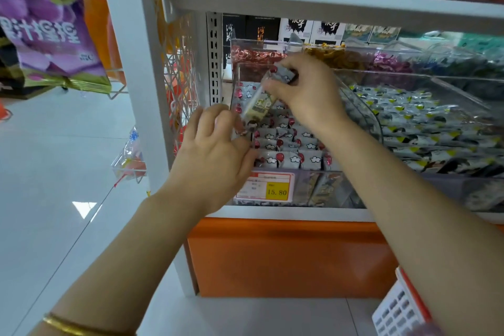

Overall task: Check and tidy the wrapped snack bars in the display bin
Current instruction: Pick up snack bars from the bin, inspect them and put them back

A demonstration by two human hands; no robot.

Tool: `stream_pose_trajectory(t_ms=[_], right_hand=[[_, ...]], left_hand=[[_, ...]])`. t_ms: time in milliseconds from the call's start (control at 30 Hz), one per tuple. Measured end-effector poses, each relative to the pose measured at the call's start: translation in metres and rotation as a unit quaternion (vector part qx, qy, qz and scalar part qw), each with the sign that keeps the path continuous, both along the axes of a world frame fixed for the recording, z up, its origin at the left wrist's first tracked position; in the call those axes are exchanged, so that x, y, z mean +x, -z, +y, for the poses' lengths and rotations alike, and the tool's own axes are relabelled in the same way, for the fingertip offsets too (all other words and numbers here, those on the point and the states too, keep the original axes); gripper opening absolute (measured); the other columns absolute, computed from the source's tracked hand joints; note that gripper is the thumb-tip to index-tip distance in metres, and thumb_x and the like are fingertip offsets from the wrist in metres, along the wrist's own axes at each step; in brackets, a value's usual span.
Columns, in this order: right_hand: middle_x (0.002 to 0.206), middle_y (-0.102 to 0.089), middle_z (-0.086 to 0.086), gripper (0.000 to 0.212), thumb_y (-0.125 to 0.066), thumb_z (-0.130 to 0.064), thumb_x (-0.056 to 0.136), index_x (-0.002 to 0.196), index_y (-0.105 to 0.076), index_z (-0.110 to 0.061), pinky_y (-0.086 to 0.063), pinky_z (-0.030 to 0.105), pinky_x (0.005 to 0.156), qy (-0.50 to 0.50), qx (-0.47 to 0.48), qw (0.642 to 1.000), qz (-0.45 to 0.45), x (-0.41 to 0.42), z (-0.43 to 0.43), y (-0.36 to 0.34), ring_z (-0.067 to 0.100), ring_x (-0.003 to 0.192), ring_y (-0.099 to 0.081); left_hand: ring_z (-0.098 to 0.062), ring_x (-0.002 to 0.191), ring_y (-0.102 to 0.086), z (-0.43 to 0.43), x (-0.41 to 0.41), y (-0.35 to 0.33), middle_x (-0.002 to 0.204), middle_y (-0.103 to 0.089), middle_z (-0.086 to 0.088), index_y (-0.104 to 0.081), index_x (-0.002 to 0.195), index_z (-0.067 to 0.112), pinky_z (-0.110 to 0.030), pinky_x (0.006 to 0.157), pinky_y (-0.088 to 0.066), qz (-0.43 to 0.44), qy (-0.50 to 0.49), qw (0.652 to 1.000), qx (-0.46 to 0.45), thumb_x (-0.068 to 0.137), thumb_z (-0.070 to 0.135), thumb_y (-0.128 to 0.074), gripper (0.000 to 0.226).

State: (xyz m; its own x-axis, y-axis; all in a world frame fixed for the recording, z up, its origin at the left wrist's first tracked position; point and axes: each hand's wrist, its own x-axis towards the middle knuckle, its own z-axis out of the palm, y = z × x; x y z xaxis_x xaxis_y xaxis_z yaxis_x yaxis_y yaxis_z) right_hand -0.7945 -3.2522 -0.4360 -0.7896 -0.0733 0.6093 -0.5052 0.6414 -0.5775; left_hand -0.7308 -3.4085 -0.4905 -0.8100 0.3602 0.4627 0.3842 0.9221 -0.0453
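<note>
Right grip: right hand [305, 90] pinches the top of a tilted snack bar [257, 106].
Left grip: left hand [215, 144] at the bar's seven o'clock, by its lower end; pinching or not, I cannot tell.
Bin: display bin [308, 185] beneath, packed bars [286, 144] in rows.
Risk: a slack pinch may drop the bar, scattering rows.

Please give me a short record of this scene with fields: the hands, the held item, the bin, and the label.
right hand: pinches the upper end of the snack bar
left hand: holds the bar's lower end
snack bar: tilted, raised above the display bin
display bin: clear, filled with white wrapped bars
price tag: on the bin front, reads 15.80
</note>
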Motion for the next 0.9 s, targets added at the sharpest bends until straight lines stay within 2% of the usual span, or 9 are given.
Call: stream_pose_trajectory(t_ms=[133, 233, 300, 433, 533, 633, 700, 800, 900], right_hand=[[0.087, -0.059, 0.003, 0.021, -0.067, -0.023, 0.085, 0.092, -0.061, -0.005, -0.031, 0.02, 0.058, -0.041, 0.075, 0.996, -0.029, -0.006, -0.012, 0.007, 0.009, 0.076, -0.049], [0.079, -0.052, -0.011, 0.02, -0.071, -0.025, 0.08, 0.09, -0.058, -0.014, -0.031, 0.008, 0.053, -0.042, 0.083, 0.995, -0.025, -0.011, -0.016, -0.001, -0.002, 0.068, -0.045], [0.075, -0.048, -0.017, 0.021, -0.074, -0.025, 0.078, 0.088, -0.058, -0.015, -0.032, 0.008, 0.053, -0.039, 0.087, 0.995, -0.023, -0.014, -0.017, -0.002, -0.007, 0.066, -0.043], [0.079, -0.057, -0.003, 0.025, -0.075, -0.023, 0.076, 0.09, -0.062, -0.006, -0.034, 0.013, 0.053, -0.058, 0.183, 0.979, -0.074, -0.015, -0.023, 0.013, 0.001, 0.064, -0.046], [0.083, -0.063, 0.005, 0.025, -0.074, -0.031, 0.076, 0.085, -0.064, -0.01, -0.041, 0.031, 0.065, -0.047, 0.207, 0.975, -0.071, -0.015, -0.022, 0.022, 0.017, 0.077, -0.054], [0.089, -0.062, -0.002, 0.024, -0.062, -0.041, 0.084, 0.083, -0.069, -0.018, -0.034, 0.035, 0.083, -0.03, 0.266, 0.962, -0.053, -0.014, -0.021, 0.03, 0.015, 0.096, -0.043], [0.095, -0.059, -0.006, 0.025, -0.053, -0.037, 0.09, 0.085, -0.07, -0.019, -0.027, 0.036, 0.086, -0.032, 0.33, 0.942, -0.057, -0.013, -0.022, 0.034, 0.016, 0.102, -0.038], [0.1, -0.057, -0.005, 0.029, -0.047, -0.03, 0.091, 0.084, -0.071, -0.014, -0.027, 0.036, 0.088, -0.026, 0.317, 0.943, -0.095, -0.019, -0.022, 0.027, 0.016, 0.105, -0.037], [0.103, -0.058, -0.006, 0.029, -0.046, -0.022, 0.091, 0.086, -0.075, -0.019, -0.03, 0.037, 0.091, -0.028, 0.236, 0.964, -0.121, -0.029, -0.022, 0.018, 0.018, 0.112, -0.036]], left_hand=[[-0.029, 0.127, -0.031, -0.004, -0.001, 0.001, 0.124, -0.047, -0.008, -0.069, 0.101, 0.013, -0.044, 0.105, -0.025, -0.013, 0.034, 0.998, 0.057, 0.09, 0.04, -0.025, 0.053], [-0.025, 0.122, -0.03, -0.008, -0.003, -0.006, 0.122, -0.045, -0.008, -0.066, 0.106, 0.012, -0.034, 0.1, -0.026, -0.001, 0.051, 0.985, 0.163, 0.093, 0.025, -0.045, 0.028], [-0.023, 0.121, -0.03, -0.012, -0.005, -0.011, 0.12, -0.044, -0.007, -0.064, 0.108, 0.013, -0.025, 0.095, -0.02, 0.017, 0.047, 0.976, 0.214, 0.089, 0.017, -0.052, 0.023], [-0.023, 0.121, -0.031, -0.017, -0.006, -0.014, 0.121, -0.043, -0.007, -0.057, 0.112, 0.013, -0.015, 0.09, -0.016, 0.017, 0.037, 0.968, 0.248, 0.085, 0.01, -0.053, 0.028], [-0.022, 0.124, -0.03, -0.017, -0.006, -0.014, 0.126, -0.042, -0.007, -0.054, 0.116, 0.011, -0.013, 0.093, -0.014, 0.002, 0.041, 0.965, 0.257, 0.083, 0.005, -0.053, 0.033], [-0.022, 0.126, -0.03, -0.017, -0.008, -0.013, 0.13, -0.04, -0.008, -0.049, 0.122, 0.008, -0.012, 0.095, -0.012, -0.014, 0.047, 0.964, 0.259, 0.081, 0.004, -0.054, 0.041], [-0.021, 0.128, -0.028, -0.017, -0.009, -0.012, 0.134, -0.038, -0.007, -0.046, 0.126, 0.009, -0.013, 0.095, -0.013, -0.031, 0.048, 0.964, 0.259, 0.082, 0.006, -0.054, 0.045], [-0.02, 0.13, -0.026, -0.017, -0.01, -0.01, 0.138, -0.035, -0.005, -0.044, 0.13, 0.012, -0.016, 0.096, -0.014, -0.048, 0.048, 0.963, 0.26, 0.084, 0.006, -0.053, 0.047], [-0.02, 0.13, -0.025, -0.017, -0.012, -0.009, 0.139, -0.034, -0.005, -0.042, 0.132, 0.013, -0.018, 0.096, -0.014, -0.051, 0.049, 0.963, 0.26, 0.084, 0.006, -0.052, 0.049]])
